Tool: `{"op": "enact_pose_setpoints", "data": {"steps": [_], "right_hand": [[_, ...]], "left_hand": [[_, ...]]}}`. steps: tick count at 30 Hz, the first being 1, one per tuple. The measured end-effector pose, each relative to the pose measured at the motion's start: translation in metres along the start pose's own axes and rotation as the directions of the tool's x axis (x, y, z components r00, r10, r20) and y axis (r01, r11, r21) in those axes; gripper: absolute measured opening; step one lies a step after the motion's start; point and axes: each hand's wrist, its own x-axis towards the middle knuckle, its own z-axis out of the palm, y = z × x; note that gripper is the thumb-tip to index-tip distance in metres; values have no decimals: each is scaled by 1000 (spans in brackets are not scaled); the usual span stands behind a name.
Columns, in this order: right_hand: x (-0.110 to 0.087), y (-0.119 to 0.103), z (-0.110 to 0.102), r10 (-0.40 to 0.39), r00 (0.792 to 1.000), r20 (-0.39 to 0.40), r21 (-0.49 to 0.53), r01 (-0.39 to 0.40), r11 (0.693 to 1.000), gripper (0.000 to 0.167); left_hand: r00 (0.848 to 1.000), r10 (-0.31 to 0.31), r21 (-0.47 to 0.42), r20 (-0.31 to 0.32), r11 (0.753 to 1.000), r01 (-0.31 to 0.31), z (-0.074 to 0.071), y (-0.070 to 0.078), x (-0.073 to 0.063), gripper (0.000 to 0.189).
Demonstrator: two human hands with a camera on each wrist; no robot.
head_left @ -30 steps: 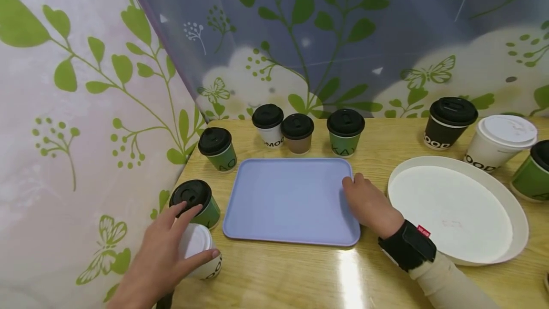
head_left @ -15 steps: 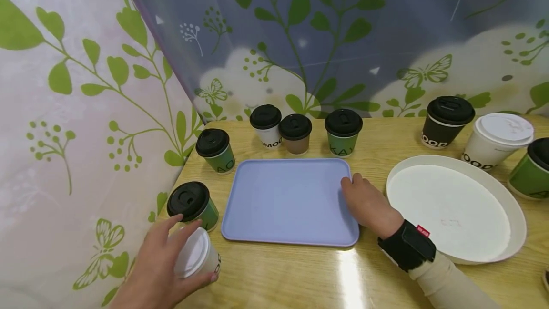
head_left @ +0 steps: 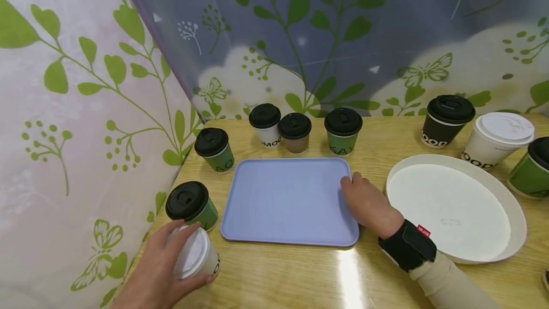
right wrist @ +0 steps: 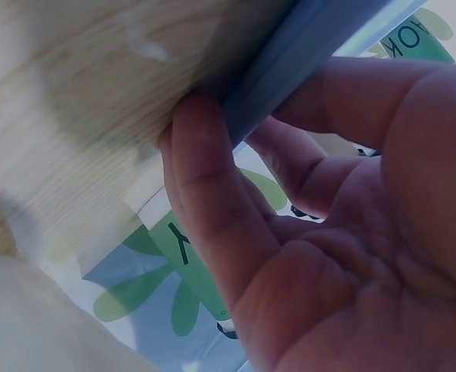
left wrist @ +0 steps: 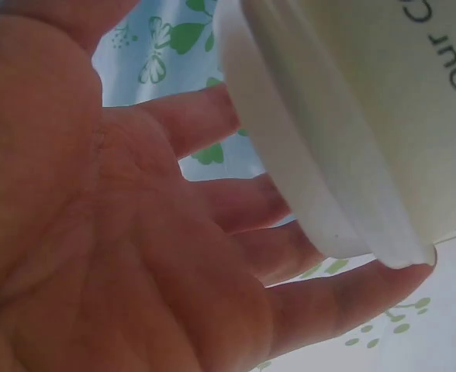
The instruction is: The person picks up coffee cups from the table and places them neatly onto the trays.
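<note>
A white paper cup with a white lid (head_left: 194,253) stands at the table's near left. My left hand (head_left: 156,266) is around it, fingers at the far side and thumb along the near side. In the left wrist view, several fingers (left wrist: 344,306) pass behind the lid's edge, and the palm is apart from the cup. A blue-lavender rectangular tray (head_left: 289,201) lies in the middle. My right hand (head_left: 370,204) holds its right edge; in the right wrist view, the tray rim (right wrist: 290,70) is between thumb and fingers. Just behind the white cup is a green cup with black lid (head_left: 191,205).
Another green cup (head_left: 214,150) stands behind-left of the tray. Along the back are a white cup (head_left: 266,125), a brown cup (head_left: 295,133) and a green cup (head_left: 343,131). A round white tray (head_left: 454,209) lies right, with black (head_left: 447,122), white (head_left: 497,139) and green (head_left: 533,168) cups behind it.
My left hand has lowered around the white cup, its fingers coming closer to the lid and its thumb to the side. My right hand stays on the tray's edge.
</note>
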Motion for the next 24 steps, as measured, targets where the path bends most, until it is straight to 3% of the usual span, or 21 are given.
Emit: {"op": "enact_pose_setpoints", "data": {"steps": [11,24], "right_hand": [[-1,0,-1,-5,1000,-10,0,5,1000,12],[0,0,-1,-7,1000,5,-4,7,1000,13]], "left_hand": [[994,-77,-5,76,997,78,0,1,6,103],[992,-82,-51,100,995,88,0,4,13,97]]}}
